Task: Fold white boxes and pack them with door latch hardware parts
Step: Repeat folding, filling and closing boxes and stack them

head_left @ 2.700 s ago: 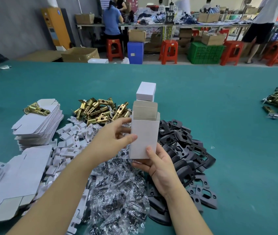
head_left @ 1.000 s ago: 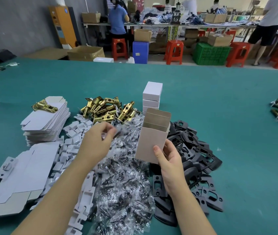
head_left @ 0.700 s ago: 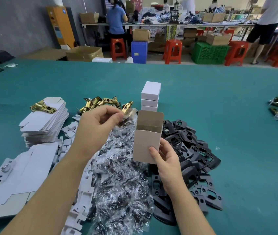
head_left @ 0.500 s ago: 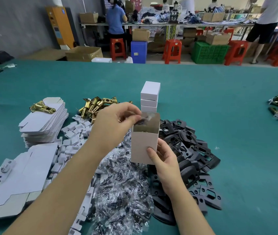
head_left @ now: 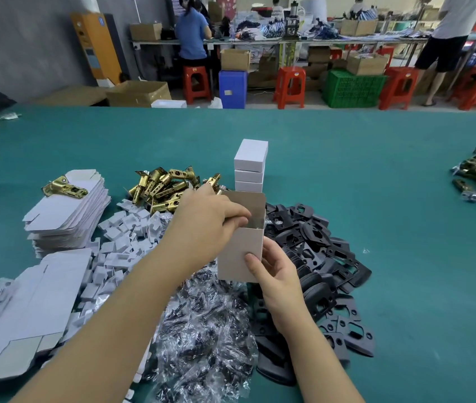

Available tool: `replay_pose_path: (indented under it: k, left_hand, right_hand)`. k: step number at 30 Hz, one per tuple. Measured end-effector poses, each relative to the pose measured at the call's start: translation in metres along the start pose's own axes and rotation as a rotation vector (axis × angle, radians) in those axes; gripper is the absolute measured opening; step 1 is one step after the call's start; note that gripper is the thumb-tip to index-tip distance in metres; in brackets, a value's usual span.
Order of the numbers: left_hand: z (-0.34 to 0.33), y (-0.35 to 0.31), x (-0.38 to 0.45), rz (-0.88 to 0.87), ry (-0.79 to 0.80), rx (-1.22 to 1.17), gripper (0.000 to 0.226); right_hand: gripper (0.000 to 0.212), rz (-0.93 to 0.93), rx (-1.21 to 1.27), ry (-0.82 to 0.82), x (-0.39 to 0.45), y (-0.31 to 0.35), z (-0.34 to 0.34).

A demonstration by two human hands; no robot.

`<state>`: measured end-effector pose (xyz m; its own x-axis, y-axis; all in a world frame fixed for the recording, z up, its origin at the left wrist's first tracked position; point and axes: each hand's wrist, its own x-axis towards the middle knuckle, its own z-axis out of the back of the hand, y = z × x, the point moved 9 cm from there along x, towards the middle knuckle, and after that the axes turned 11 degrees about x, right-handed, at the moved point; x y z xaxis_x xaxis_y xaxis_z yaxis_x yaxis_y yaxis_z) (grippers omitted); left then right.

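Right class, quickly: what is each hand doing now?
Left hand: fingertips at the open box mouth; any held item hidden.
Right hand: holding that box.

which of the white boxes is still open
The box in the right hand, white box: its top flap stands up, unlike the three closed boxes stacked behind.

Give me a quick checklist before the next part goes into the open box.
1. Open box held upright by the right hand: ok.
2. Top flap up, mouth clear: ok.
3. Left hand at the mouth, fingertips inside: ok.
4. Screw packet fully dropped inside: cannot tell.
5. Brass latches and black plates within reach: ok.
6. Closed boxes stacked straight behind: ok.
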<state>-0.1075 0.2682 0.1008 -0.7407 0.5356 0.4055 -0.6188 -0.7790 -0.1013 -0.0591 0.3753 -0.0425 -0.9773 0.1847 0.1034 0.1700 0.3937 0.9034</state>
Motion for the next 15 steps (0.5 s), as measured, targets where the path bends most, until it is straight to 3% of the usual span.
replay_pose_path:
  k: [6,15]
  left_hand:
    - [0.015,-0.003,-0.003,-0.034,-0.084,0.058,0.01]
    - [0.003,-0.007,-0.01,-0.051,0.04,0.159,0.049]
  right_hand:
    - [0.031,-0.007,0.006,0.006,-0.001,-0.003,-0.003]
    - [0.029,0.007,-0.003,0.001,0.0,-0.001,-0.002]
